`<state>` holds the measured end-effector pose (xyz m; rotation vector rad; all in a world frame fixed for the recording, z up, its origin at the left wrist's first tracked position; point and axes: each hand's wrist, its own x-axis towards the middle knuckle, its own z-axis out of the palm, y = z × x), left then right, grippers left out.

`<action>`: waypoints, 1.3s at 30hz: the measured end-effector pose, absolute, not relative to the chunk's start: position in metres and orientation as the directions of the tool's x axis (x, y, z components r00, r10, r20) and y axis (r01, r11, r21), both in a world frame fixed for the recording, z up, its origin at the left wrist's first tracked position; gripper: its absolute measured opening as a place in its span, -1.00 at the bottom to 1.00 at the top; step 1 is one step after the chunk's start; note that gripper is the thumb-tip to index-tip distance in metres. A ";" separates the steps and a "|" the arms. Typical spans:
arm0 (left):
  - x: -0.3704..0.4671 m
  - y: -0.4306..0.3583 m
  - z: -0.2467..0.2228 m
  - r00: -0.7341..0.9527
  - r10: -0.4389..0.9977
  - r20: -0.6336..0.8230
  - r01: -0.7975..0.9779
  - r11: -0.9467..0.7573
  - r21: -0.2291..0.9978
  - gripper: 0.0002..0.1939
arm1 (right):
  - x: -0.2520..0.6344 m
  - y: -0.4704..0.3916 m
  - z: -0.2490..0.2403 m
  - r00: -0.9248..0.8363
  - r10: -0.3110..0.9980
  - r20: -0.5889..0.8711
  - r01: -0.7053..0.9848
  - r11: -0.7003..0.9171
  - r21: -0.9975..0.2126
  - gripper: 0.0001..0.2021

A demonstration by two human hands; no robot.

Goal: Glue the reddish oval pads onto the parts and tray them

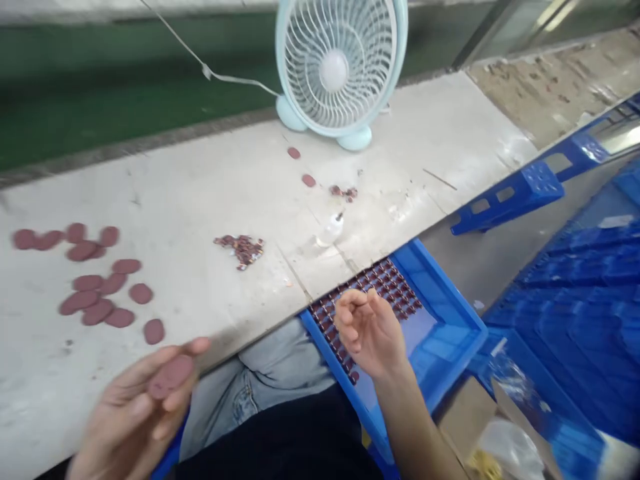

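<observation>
My left hand (145, 407), at the lower left by the table edge, is closed on a few dull-red oval discs (173, 375), which overlap between thumb and fingers. My right hand (370, 330) is over the blue tray (457, 320) with its fingers curled and the thumb near the index finger; whatever they may pinch is too small to make out. Rows of small dark-red pieces (395, 287) with shiny bits fill the tray's far part. More loose oval discs (97, 310) lie on the table at left. A pile of small dark-red and metallic parts (243, 250) lies mid-table.
A small white bottle (330, 230) with a dark tip stands near the table's (190, 200) front edge. Behind it are a few small parts (345, 193) and a light-blue fan (334, 70). Stacked blue trays (575, 320) and an open cardboard box (467, 413) are at right.
</observation>
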<state>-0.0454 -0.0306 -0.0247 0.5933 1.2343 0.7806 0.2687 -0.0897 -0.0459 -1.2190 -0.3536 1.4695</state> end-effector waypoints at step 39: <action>0.008 -0.068 -0.034 0.401 0.776 -0.487 -0.495 0.630 0.598 -0.71 | 0.173 -0.092 -0.023 0.245 0.959 0.143 0.205 0.092 -0.974 -0.58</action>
